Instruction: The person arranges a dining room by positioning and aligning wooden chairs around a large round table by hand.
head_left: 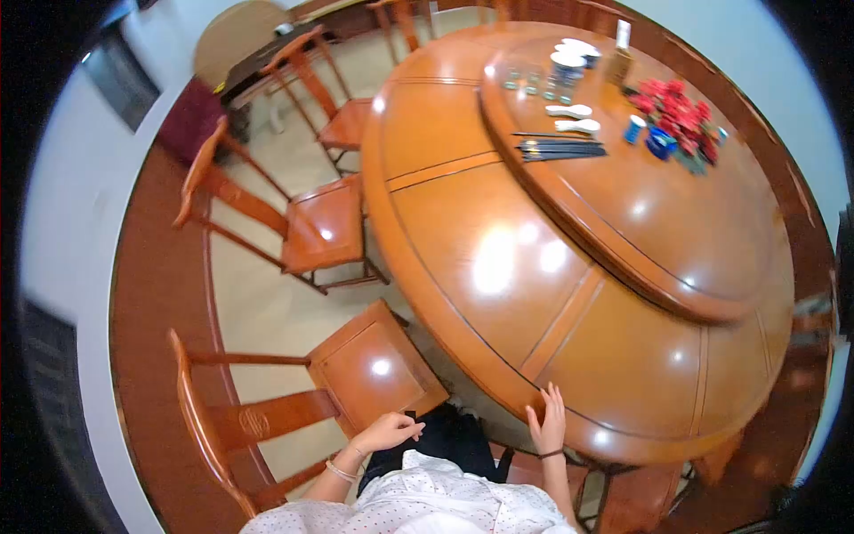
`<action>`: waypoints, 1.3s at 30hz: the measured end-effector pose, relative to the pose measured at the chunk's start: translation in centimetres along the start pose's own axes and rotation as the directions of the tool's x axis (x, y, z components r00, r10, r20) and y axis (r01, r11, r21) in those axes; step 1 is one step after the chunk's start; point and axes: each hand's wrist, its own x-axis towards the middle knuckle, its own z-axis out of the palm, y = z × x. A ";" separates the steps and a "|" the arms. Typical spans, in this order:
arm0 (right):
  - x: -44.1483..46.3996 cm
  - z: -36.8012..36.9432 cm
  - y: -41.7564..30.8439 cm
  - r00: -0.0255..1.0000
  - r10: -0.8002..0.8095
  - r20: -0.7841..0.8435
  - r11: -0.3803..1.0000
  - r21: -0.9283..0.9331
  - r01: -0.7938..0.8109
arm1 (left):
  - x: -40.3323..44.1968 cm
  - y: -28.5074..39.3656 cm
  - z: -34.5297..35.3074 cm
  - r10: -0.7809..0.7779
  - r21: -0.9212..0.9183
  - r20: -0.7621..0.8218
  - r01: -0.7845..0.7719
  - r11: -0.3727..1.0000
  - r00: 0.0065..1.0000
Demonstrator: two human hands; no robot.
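Observation:
My right hand (549, 422) is at the near rim of a large round wooden table (471, 205), fingers stretched out and nothing in them; I cannot tell whether it touches the wood. My left hand (391, 432) hangs over my dark trousers beside the nearest wooden chair (378, 360), its fingers loosely bent and apart from any object. On the raised turntable (640, 231) lie a bundle of dark chopsticks (562, 149) and white spoons (578, 126). Small glasses (549, 87) and a stack of white bowls (567, 60) are behind them.
A red flower arrangement in a blue pot (660, 142), a small blue container (634, 129) and a brown box (619, 66) also stand on the turntable. More chairs (325, 222) line the table's left side. A round wooden panel (233, 40) is at the far left.

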 end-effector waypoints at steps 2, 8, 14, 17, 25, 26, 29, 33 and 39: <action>-0.8 1.0 1.2 0.998 -0.005 0.067 0.986 -0.168 0.016 | -1.6 -0.8 0.7 -0.090 0.054 -0.048 0.092 0.994 0.995; -1.7 2.8 2.4 0.996 0.058 0.072 0.882 -0.471 -0.017 | -8.1 -2.7 1.1 -0.020 0.071 -0.272 0.041 0.997 0.962; -2.0 3.9 4.4 0.999 -0.024 0.025 0.811 -0.583 0.034 | -26.5 -1.8 -1.9 0.135 0.022 -0.792 -0.193 0.981 0.596; -1.8 4.1 3.1 0.995 0.101 0.012 0.750 -0.658 -0.068 | -37.7 -6.2 -1.9 0.061 0.031 -0.970 -0.131 0.991 0.234; -13.5 14.9 -10.0 0.988 0.072 -0.134 0.638 -0.756 -0.149 | -51.6 -30.6 2.2 -0.276 -0.288 -0.958 -0.305 0.908 0.083; -15.4 15.7 -13.6 0.985 0.133 -0.114 0.652 -0.738 -0.173 | -52.9 -33.3 2.4 -0.299 -0.329 -0.944 -0.305 0.894 0.142; -17.5 17.6 -17.1 0.980 0.005 -0.197 0.833 -0.541 -0.113 | -56.0 -39.5 3.3 -0.358 -0.434 -0.891 -0.291 0.853 0.280; -18.3 16.0 -30.0 0.927 -0.208 -0.312 0.929 -0.360 0.088 | -58.7 -48.4 2.4 -0.352 -0.514 -0.805 -0.264 0.816 0.478; -26.3 15.6 -59.4 0.799 -0.577 -0.172 0.795 -0.343 0.500 | -57.1 -54.0 -8.9 -0.265 -0.374 -0.723 -0.039 0.927 0.638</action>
